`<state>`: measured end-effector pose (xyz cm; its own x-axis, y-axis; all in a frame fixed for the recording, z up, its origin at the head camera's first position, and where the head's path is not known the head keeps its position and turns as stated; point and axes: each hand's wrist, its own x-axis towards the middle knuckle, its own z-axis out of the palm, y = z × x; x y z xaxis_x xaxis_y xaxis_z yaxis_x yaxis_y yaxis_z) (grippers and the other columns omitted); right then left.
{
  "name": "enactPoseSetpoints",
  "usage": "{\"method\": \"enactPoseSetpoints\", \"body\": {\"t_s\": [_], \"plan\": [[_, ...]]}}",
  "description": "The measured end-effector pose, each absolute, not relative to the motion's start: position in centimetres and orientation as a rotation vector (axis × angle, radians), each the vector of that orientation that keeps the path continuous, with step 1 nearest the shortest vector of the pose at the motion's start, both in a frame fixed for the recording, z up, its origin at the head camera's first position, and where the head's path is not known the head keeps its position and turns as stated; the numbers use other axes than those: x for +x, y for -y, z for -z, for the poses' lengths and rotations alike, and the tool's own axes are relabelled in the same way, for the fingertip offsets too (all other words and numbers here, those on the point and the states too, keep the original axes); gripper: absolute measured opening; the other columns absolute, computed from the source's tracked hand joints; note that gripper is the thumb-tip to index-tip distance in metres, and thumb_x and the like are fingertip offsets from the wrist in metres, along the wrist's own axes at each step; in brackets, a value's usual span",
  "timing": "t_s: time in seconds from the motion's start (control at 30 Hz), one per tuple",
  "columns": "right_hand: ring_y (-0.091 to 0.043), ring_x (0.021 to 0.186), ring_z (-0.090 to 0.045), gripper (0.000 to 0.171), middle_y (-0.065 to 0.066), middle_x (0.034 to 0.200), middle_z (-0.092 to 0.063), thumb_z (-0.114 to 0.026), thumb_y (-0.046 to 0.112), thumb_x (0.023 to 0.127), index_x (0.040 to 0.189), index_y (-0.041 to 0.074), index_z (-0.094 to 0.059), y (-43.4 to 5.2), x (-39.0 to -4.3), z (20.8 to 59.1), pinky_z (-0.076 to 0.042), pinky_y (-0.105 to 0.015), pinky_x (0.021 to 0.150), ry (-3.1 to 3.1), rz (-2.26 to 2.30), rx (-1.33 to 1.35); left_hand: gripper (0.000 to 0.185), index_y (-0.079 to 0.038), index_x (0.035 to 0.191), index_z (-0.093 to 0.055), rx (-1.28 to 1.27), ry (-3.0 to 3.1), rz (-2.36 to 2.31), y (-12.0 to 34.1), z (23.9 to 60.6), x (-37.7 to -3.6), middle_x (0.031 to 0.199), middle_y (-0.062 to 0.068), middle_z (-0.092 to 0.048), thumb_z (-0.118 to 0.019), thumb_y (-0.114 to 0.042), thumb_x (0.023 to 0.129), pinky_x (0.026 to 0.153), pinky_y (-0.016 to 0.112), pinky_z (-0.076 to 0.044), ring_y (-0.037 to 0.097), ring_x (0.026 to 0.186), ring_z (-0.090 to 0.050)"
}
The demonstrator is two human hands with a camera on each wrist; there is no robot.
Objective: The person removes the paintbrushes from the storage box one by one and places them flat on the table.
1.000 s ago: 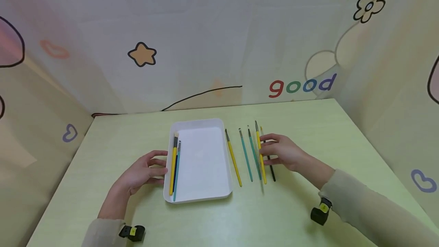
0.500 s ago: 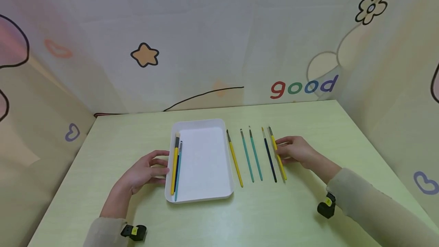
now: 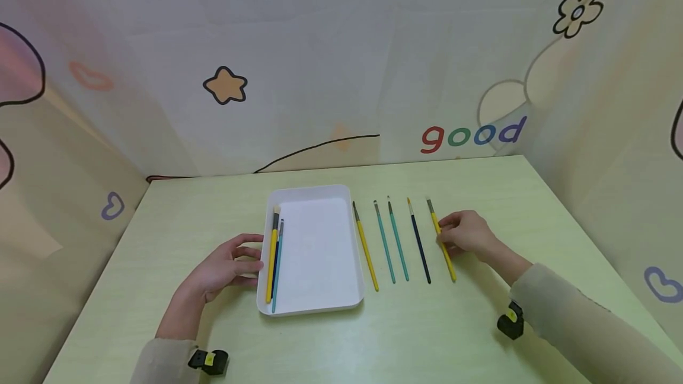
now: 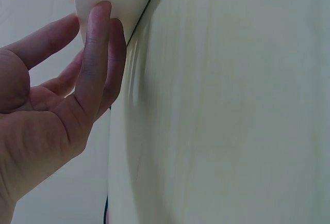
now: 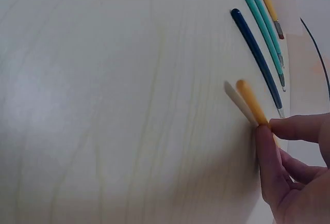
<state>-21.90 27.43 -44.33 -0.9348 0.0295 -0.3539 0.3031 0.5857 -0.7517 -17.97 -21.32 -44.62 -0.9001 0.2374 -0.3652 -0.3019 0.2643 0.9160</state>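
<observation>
Right hand [image 3: 469,234] pinches the slim yellow-handled paintbrush [image 3: 441,240] mid-shaft, its long axis pointing away from the person; left hand [image 3: 224,265], fingers relaxed, touches the white plastic tray [image 3: 315,307].

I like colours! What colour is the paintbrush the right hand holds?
Yellow paintbrush, clearest in the head view.

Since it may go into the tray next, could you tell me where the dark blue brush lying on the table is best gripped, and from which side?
Probably pinch the dark blue brush mid-handle, from above. It lies flat between a teal brush and the yellow brush that the right hand pinches, leaving narrow side gaps.
</observation>
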Motion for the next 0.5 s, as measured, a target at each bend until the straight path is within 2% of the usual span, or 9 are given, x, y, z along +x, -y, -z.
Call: {"method": "enactPoseSetpoints", "body": {"t_s": [0.17,0.5], "plan": [[-0.017,0.069,-0.067,0.037,-0.015,0.092,-0.066,-0.074,0.002,0.090,0.121,-0.012,-0.059,-27.56,-21.81,44.59,-0.062,-0.033,0.064,-2.578,1.234,0.218,0.066,-0.007,0.153,-0.040,-0.066,-2.113,-1.671,21.34,44.73,-17.98,0.129,0.022,-0.052,-0.071,-0.004,0.095,0.082,0.041,-0.061,0.029,0.098,-0.066],[-0.020,0.069,-0.061,0.041,-0.014,0.092,-0.064,-0.075,0.008,0.091,0.123,-0.010,-0.057,-27.42,-21.68,43.92,-0.060,-0.031,0.063,-2.647,1.114,0.155,0.065,-0.007,0.153,-0.040,-0.072,-2.117,-1.667,21.30,44.73,-17.99,0.129,0.022,-0.051,-0.071,-0.004,0.095,0.081,0.040,-0.062,0.029,0.097,-0.066]]}}
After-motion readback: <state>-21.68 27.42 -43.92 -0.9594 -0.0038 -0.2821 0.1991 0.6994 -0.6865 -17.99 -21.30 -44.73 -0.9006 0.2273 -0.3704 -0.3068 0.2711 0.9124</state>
